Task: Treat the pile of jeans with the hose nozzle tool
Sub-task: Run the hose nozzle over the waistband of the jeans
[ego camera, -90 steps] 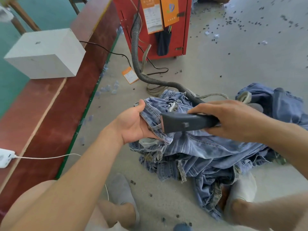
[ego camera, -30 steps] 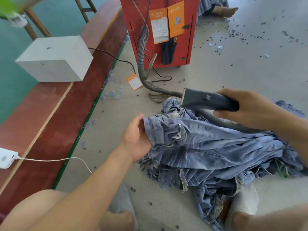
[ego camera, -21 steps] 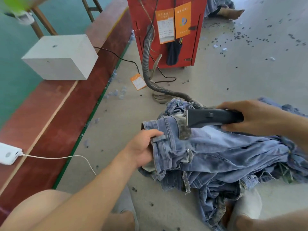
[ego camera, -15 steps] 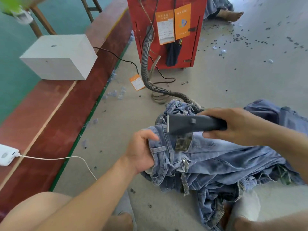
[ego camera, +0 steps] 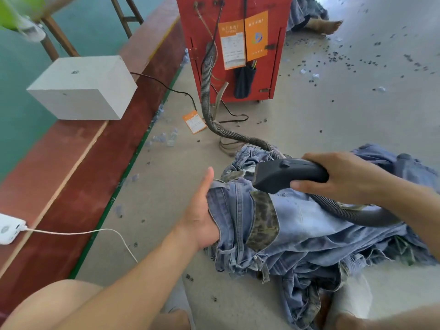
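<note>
Jeans [ego camera: 309, 234] heaped in a pile on the concrete floor [ego camera: 333, 120], between the knees, top pair laid with its waistband toward the left and a camouflage patch [ego camera: 263, 220] facing up; left hand [ego camera: 202, 215] pressed against the waistband edge, thumb straight up along the denim, remaining fingers tucked out of sight behind the fabric, so cannot tell whether curled round it or flat; right hand [ego camera: 342, 177] wrapped round the dark hose nozzle tool [ego camera: 285, 175], fingers curled over the handle, mouth aimed left and hanging just above the patch, touching or barely clear, cannot say which; ribbed hose [ego camera: 214, 115] trailing from the handle across the pile and back to the red machine [ego camera: 238, 44] beyond; probably mid-pass over the top pair; best done by keeping the waistband taut with the left hand, holding the nozzle mouth flat and close to the cloth, drawing it in slow even strokes away from the bracing hand; worth minding the hose, lying heavy across the denim and likely to drag or rumple the layers if pulled sideways.
</note>
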`<control>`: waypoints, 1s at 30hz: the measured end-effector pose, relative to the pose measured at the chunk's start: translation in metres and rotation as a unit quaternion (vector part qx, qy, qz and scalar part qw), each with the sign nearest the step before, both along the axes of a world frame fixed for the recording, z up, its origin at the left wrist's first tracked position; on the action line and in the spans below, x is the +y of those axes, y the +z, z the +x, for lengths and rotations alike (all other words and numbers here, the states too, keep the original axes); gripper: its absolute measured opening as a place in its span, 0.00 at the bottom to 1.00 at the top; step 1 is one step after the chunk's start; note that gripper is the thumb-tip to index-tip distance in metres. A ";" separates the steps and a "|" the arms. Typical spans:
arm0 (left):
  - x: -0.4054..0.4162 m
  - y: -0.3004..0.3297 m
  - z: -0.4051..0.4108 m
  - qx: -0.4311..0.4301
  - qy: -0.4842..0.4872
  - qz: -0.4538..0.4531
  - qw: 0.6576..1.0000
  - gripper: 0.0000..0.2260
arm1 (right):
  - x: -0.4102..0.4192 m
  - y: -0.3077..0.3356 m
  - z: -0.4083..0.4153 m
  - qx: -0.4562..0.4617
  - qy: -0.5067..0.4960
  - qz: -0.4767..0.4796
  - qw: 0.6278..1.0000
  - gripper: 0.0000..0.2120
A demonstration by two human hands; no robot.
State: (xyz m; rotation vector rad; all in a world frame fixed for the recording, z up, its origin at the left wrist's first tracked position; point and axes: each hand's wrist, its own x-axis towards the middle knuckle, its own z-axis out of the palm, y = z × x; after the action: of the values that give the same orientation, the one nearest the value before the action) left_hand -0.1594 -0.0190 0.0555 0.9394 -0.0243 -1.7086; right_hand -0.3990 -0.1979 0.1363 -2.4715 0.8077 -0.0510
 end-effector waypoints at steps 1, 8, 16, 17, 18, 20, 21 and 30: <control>-0.001 0.000 -0.003 -0.007 -0.007 0.011 1.000 0.26 | 0.000 0.000 -0.002 -0.008 0.004 0.002 1.000 0.19; 0.000 0.004 0.002 -0.089 -0.028 -0.052 0.994 0.20 | -0.003 0.005 -0.013 0.024 -0.026 0.054 0.998 0.20; -0.002 0.012 0.003 -0.131 -0.042 -0.114 0.984 0.20 | 0.031 0.012 0.018 -0.045 -0.110 -0.012 0.993 0.18; -0.003 0.015 0.004 -0.137 -0.046 -0.119 0.982 0.20 | 0.026 0.021 0.015 -0.086 -0.146 -0.005 0.986 0.17; -0.003 0.018 0.005 -0.137 -0.049 -0.122 0.982 0.21 | 0.019 0.029 0.010 -0.127 -0.171 0.008 0.977 0.16; -0.003 0.025 0.007 -0.100 -0.051 -0.130 0.985 0.23 | 0.011 0.045 -0.005 -0.178 -0.174 0.050 0.967 0.16; -0.003 0.029 0.009 -0.071 -0.048 -0.136 0.987 0.24 | 0.013 0.049 -0.012 -0.174 -0.156 0.074 0.969 0.16; -0.006 0.030 -0.002 0.028 -0.093 -0.150 0.984 0.47 | 0.063 0.014 0.018 0.009 -0.014 -0.097 0.995 0.25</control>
State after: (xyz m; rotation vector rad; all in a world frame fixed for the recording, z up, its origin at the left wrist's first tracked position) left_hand -0.1617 -0.0245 0.0852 0.6808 -0.3316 -1.8398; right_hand -0.3809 -0.1351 0.1506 -2.6454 0.8828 -0.1244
